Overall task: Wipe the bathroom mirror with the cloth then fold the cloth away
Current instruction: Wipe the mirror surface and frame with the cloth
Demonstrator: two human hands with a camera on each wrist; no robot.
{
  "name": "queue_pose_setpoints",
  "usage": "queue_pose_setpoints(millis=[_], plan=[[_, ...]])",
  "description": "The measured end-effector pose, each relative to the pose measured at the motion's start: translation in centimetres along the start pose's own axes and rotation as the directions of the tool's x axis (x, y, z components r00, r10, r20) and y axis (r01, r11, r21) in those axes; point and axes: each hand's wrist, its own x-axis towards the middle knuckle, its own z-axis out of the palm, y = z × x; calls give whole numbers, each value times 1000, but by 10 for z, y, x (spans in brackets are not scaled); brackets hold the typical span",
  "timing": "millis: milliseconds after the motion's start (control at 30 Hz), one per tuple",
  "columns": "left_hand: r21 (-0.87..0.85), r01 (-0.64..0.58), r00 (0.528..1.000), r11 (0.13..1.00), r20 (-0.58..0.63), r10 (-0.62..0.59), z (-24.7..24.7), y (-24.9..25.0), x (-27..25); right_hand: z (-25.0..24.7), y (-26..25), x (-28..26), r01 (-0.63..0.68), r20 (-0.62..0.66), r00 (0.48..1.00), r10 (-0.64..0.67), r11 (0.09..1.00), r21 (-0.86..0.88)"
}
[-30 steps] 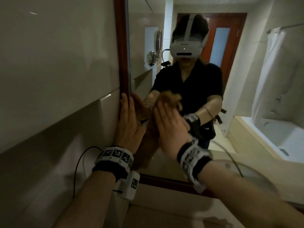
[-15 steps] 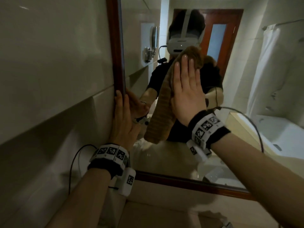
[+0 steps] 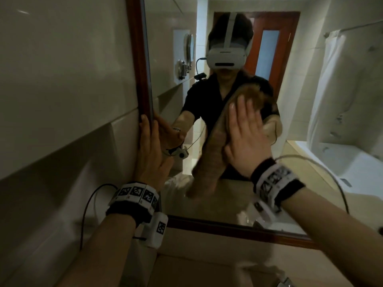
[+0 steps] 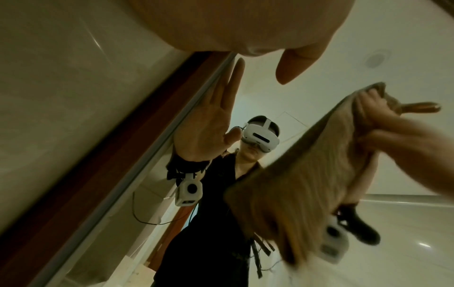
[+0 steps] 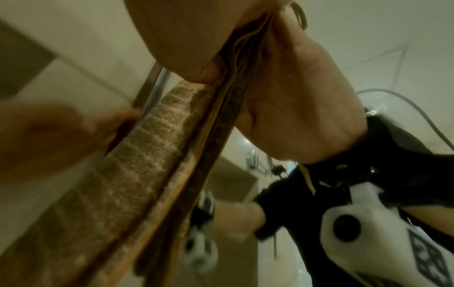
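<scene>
Mirror (image 3: 176,204): right hand (image 3: 246,139) slid cloth (image 3: 209,162) lower.

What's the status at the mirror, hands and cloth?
Left hand flat on mirror edge. Right hand presses cloth to glass, fingers straight. Nothing in the way.

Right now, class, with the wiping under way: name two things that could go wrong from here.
1. The brown ribbed cloth is only pressed flat by the right hand; its loose end hangs, so it could slip down.
2. The left hand rests on the wood-framed mirror, so it may leave smudges.
</scene>
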Motion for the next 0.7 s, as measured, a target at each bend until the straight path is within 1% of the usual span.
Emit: queue_pose_setpoints(millis=[67,133,167,200,267,333,400,433,500,567,633,700], plan=[[-7,14,1000,1000,-4,-14,0,1,0,-16,2,20,-80,-41,996,82,996,48],[-20,22,1000,1000,-9,-23,1,2,-1,-12,-5,16,-113,-73,990,117,992,64],[-20,25,1000,999,-12,-26,1,2,0,-3,-11,5,-112,-65,991,116,992,57],[-15,25,1000,1000,-14,-26,1,1,0,10,-19,-12,-92,-34,995,94,995,44],[5,15,1000,1000,-16,-15,2,-1,1,39,-31,-55,-5,70,998,4,1000,17],[29,2,1000,1000,-20,-1,3,-2,1,61,-35,-93,74,164,984,-75,997,13],[41,-1,1000,999,-18,2,2,-2,1,67,-32,-109,115,227,966,-120,993,35],[38,-4,1000,999,-16,4,2,-2,1,64,-28,-107,130,227,965,-134,991,34],[33,-9,1000,999,-11,10,2,-2,0,52,-18,-90,110,183,977,-110,994,8],[31,-8,1000,999,-9,8,3,-3,1,34,-6,-60,17,86,996,-15,1000,-23],[34,-5,1000,999,-7,5,3,-2,0,13,4,-29,-95,0,996,95,995,20],[37,4,1000,999,-4,-4,2,-1,-1,1,5,-12,-169,-42,984,173,983,76]])
